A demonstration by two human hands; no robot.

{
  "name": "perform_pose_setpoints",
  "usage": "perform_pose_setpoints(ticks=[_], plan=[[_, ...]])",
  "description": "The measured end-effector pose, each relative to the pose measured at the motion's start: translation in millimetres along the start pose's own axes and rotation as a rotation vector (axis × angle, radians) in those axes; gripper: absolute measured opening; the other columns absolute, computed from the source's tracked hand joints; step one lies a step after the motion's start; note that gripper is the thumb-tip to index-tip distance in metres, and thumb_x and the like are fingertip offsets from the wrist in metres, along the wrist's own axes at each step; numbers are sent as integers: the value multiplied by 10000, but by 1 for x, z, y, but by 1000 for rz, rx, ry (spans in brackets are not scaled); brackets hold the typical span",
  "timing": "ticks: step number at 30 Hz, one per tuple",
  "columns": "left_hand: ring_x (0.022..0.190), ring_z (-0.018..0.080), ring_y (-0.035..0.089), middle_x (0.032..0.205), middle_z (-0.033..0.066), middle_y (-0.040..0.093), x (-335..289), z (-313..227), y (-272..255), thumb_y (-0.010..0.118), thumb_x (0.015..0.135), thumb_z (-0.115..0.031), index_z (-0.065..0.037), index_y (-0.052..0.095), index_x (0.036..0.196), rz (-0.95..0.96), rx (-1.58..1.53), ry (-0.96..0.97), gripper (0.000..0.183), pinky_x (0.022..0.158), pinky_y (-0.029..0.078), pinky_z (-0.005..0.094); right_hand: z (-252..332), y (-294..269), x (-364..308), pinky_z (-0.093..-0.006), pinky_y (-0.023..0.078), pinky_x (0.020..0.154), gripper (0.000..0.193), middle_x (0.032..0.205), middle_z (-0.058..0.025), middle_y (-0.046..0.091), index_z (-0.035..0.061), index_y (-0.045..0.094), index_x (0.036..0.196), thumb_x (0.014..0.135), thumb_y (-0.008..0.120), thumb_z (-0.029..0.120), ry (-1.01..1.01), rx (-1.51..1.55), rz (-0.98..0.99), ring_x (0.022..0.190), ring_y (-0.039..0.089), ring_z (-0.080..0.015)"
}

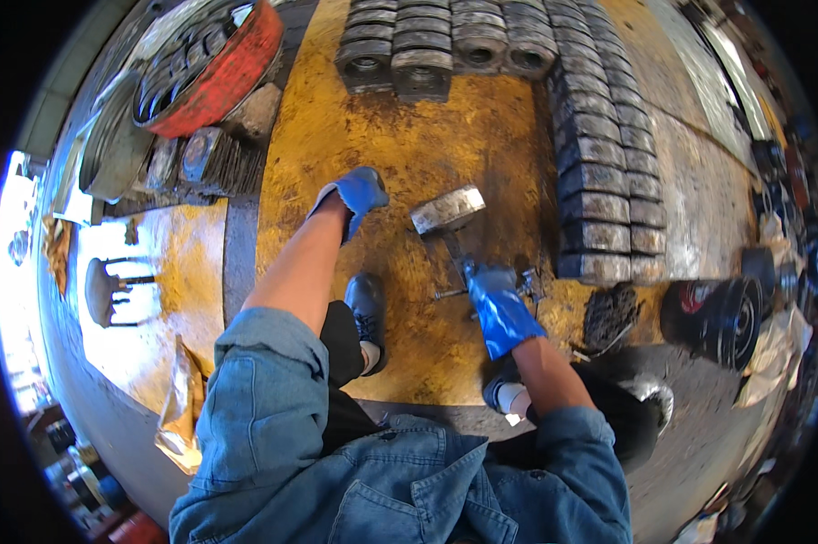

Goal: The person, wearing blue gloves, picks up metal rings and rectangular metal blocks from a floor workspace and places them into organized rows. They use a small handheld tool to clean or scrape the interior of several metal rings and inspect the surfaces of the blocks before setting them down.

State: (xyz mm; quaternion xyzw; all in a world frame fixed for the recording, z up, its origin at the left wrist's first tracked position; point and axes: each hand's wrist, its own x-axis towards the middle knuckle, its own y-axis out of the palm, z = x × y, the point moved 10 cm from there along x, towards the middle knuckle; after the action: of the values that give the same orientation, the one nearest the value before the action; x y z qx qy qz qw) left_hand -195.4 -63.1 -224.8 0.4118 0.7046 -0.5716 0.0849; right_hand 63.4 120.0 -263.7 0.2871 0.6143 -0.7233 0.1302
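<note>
My right hand (pixel 499 306), in a blue glove, is closed around the handle of a hammer (pixel 448 210). The hammer's worn, bright metal head lies beyond the hand, over the yellow, stained floor plate (pixel 391 136). Left of the head, my left hand (pixel 362 198) is held over the same plate, also blue-gloved. Its fingers are curled together and nothing shows in them. A bolt (pixel 449 293) lies just left of my right hand, and several small metal pieces (pixel 529 285) are at its right.
Rows of dark metal blocks (pixel 599 181) line the far side and right. A red curved metal band (pixel 218 77) and stacked plates (pixel 214 161) stand far left. At right are a black bucket (pixel 712 319) and a dark clump (pixel 610 317). My shoe (pixel 365 304) is on the yellow plate.
</note>
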Motion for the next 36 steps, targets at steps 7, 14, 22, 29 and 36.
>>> perform_pose_setpoints(ticks=[7, 14, 22, 29, 36], plan=[[1010, 374, 625, 1180, 191, 639, 40, -1, 37, 644, 827, -91, -30, 607, 1165, 56, 208, 90, 346, 814, 519, 467, 3, -3, -10, -514, 454, 993, 393, 1281, -231, 600, 80, 606, 1297, 972, 498, 272, -99, -33, -404, 1123, 601, -401], [1164, 349, 583, 1369, 143, 552, 73, -37, 58, 596, 821, 1, -169, 389, 1486, 90, 272, 259, 716, 951, 523, 438, 15, -12, -10, -523, 547, 665, 648, 868, -234, 681, 71, 484, 1417, 778, 588, 38, -364, -189, -547, 713, 667, -398], [1123, 367, 596, 1371, 135, 547, 125, 11, 116, 572, 843, 52, -234, 323, 1519, 188, -78, 161, 775, 940, 528, 448, 20, -11, 15, -486, 507, 540, 660, 735, -161, 642, 68, 489, 1393, 751, 640, 65, -383, 22, -496, 610, 632, -364], [1140, 352, 595, 1365, 98, 563, 96, -50, 79, 570, 854, 38, -272, 350, 1503, 85, 228, 399, 752, 955, 518, 447, -13, 19, 35, -424, 461, 508, 114, 714, -119, 598, 63, 602, 885, 822, 657, 140, -336, 400, -555, 577, 574, -294], [1103, 313, 608, 1353, 35, 577, 106, -57, 101, 537, 910, -81, -243, 494, 1413, 71, 354, 592, 530, 923, 514, 413, -5, 19, 47, -312, 397, 474, 206, 642, -46, 534, 60, 619, 805, 929, 536, 202, -304, 570, -410, 535, 502, -168]])
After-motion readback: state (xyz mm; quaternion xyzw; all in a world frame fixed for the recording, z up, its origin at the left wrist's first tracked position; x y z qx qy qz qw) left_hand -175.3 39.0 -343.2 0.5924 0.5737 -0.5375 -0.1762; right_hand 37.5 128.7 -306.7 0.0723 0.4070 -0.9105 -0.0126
